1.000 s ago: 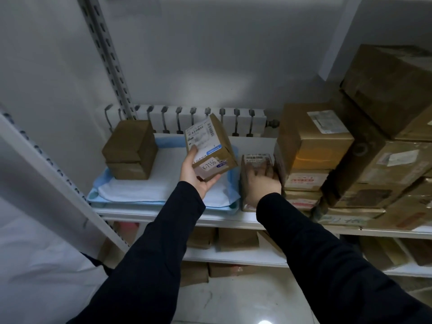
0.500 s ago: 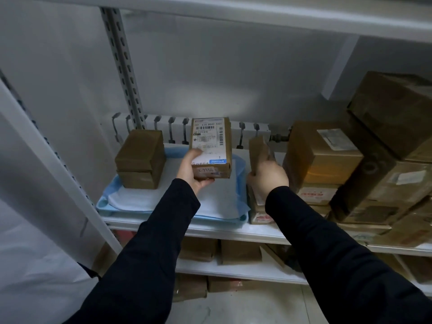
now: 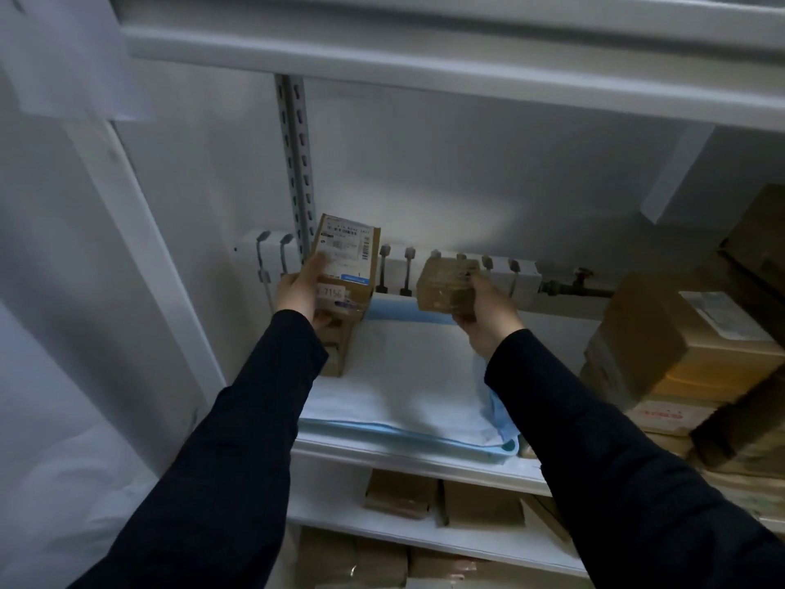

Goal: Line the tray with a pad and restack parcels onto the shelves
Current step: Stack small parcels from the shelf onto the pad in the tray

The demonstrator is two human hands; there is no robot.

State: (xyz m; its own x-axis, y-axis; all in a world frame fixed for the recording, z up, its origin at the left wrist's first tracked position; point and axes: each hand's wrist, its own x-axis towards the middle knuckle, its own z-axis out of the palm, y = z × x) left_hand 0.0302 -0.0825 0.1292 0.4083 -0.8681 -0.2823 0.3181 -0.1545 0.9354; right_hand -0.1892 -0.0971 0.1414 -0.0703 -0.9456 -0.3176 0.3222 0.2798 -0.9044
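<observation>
A blue tray (image 3: pixel 507 447) lined with a white pad (image 3: pixel 399 376) sits on the middle shelf. My left hand (image 3: pixel 301 291) grips a brown parcel with a white label (image 3: pixel 346 257) and holds it over a brown box (image 3: pixel 337 348) at the tray's back left, mostly hidden by that hand and parcel. Whether the parcel touches the box is unclear. My right hand (image 3: pixel 488 318) holds a small taped brown parcel (image 3: pixel 446 286) in the air above the tray's back right.
Stacked cardboard boxes (image 3: pixel 688 354) fill the shelf right of the tray. A white radiator (image 3: pixel 522 274) with a pipe runs along the back wall. The upper shelf board (image 3: pixel 424 48) hangs close overhead. More boxes (image 3: pixel 441 499) lie on the lower shelves.
My left hand carried the labelled parcel left to above the box at the tray's back left. My right hand lifted the small parcel from beside the tray to over its back.
</observation>
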